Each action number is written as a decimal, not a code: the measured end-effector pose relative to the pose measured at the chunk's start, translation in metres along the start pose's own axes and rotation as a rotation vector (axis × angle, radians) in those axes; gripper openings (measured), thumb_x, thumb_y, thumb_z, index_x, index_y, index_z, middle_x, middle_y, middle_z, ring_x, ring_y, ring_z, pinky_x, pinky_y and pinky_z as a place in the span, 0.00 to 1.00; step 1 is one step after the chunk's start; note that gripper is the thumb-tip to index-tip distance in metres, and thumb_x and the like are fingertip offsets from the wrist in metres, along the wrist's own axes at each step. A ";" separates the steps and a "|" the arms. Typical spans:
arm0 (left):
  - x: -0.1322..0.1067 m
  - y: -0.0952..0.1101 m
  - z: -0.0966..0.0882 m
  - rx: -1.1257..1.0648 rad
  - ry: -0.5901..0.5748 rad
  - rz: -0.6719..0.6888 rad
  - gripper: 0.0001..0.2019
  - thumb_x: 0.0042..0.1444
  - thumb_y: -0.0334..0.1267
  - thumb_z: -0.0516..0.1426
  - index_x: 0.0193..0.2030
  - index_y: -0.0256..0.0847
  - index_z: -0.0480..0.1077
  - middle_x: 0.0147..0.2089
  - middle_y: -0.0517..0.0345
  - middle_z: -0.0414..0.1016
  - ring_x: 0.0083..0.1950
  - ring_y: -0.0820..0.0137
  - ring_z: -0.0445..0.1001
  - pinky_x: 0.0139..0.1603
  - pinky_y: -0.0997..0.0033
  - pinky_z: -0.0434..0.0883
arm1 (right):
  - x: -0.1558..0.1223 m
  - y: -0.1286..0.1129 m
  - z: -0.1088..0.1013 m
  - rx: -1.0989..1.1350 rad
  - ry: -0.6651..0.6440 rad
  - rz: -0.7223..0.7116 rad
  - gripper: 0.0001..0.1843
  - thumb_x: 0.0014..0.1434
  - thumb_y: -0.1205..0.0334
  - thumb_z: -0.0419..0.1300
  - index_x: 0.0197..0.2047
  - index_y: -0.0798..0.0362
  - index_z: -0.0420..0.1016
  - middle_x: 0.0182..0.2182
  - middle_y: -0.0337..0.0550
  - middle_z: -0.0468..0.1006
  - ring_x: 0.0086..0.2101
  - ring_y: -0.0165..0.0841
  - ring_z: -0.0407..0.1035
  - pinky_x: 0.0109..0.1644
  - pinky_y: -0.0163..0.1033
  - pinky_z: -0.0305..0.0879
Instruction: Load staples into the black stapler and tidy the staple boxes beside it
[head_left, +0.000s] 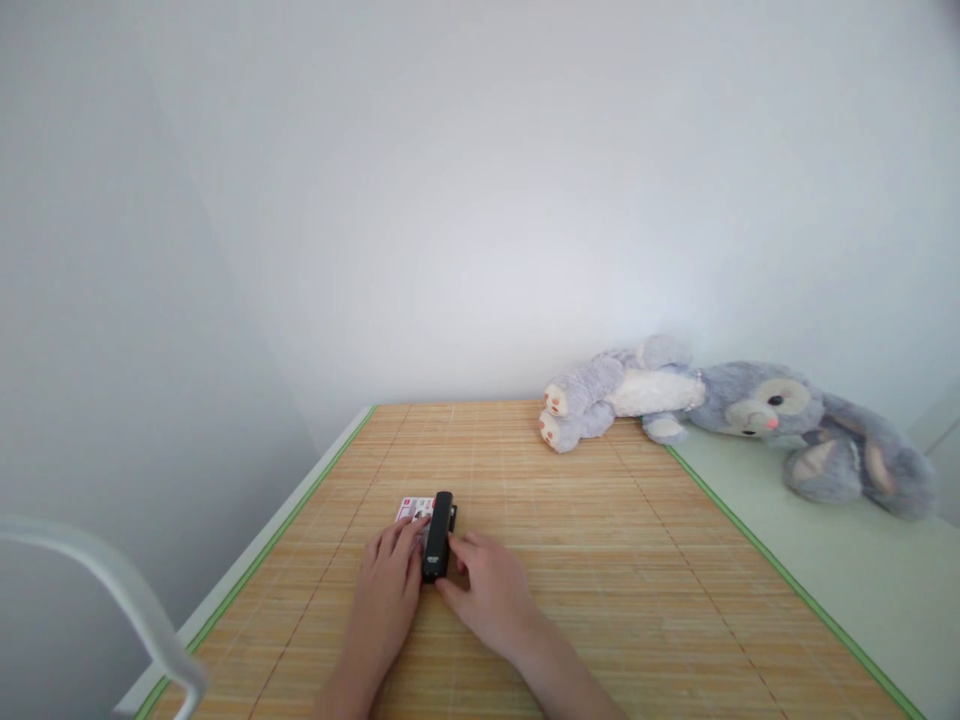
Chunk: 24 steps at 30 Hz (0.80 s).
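A long black desk tool, shaped like a stapler or hole punch, rests on the bamboo mat with small pale print at its near end. Along its left side lies a printed white and pink card, partly under my fingers. My left hand is laid flat, fingers stretched over the card and beside the tool. At the tool's right side, my right hand has its fingers curled, with the thumb at the near end and the index finger against the side. A small black part sticks out on the tool's right.
The bamboo mat has a green edge and covers most of a pale table. A grey plush rabbit lies across the back right. A white curved bar stands at the lower left. Walls rise behind and left.
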<state>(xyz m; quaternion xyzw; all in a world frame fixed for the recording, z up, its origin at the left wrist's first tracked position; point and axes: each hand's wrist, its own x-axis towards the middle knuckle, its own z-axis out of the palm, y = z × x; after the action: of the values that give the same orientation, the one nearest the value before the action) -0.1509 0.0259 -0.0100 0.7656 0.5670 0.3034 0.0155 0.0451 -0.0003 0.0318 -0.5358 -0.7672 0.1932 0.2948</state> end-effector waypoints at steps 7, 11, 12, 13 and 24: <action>0.004 -0.047 -0.014 0.010 0.033 0.000 0.20 0.69 0.40 0.45 0.63 0.50 0.67 0.63 0.54 0.71 0.63 0.59 0.67 0.65 0.48 0.66 | 0.024 -0.016 0.027 -0.038 0.024 -0.077 0.20 0.58 0.53 0.65 0.54 0.44 0.75 0.43 0.42 0.76 0.45 0.41 0.69 0.49 0.41 0.63; 0.005 -0.054 -0.015 0.037 0.036 -0.023 0.21 0.69 0.41 0.45 0.65 0.50 0.66 0.63 0.53 0.71 0.62 0.58 0.67 0.64 0.47 0.65 | 0.027 -0.017 0.033 -0.054 0.032 -0.085 0.21 0.59 0.51 0.65 0.56 0.42 0.74 0.44 0.42 0.76 0.47 0.42 0.69 0.51 0.44 0.63; 0.006 -0.054 -0.015 0.045 0.040 -0.028 0.21 0.69 0.41 0.45 0.65 0.50 0.66 0.62 0.53 0.71 0.62 0.58 0.68 0.64 0.47 0.65 | 0.027 -0.017 0.033 -0.054 0.035 -0.086 0.21 0.59 0.51 0.65 0.56 0.42 0.74 0.44 0.42 0.76 0.47 0.42 0.69 0.51 0.44 0.63; 0.006 -0.054 -0.014 0.051 0.044 -0.031 0.21 0.69 0.41 0.45 0.65 0.51 0.66 0.62 0.53 0.71 0.61 0.58 0.68 0.64 0.47 0.65 | 0.027 -0.017 0.033 -0.054 0.038 -0.086 0.22 0.59 0.51 0.66 0.56 0.42 0.74 0.44 0.42 0.76 0.47 0.42 0.69 0.51 0.44 0.64; 0.009 -0.045 -0.013 0.034 0.041 -0.037 0.20 0.69 0.39 0.45 0.64 0.52 0.66 0.63 0.54 0.71 0.61 0.59 0.68 0.63 0.51 0.67 | 0.025 -0.018 0.029 -0.038 0.037 -0.052 0.21 0.57 0.53 0.68 0.53 0.43 0.76 0.43 0.41 0.76 0.44 0.40 0.69 0.46 0.41 0.64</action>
<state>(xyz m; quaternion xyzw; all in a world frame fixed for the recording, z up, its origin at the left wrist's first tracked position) -0.1948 0.0454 -0.0121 0.7489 0.5862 0.3090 -0.0038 0.0068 0.0169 0.0268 -0.5247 -0.7789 0.1609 0.3036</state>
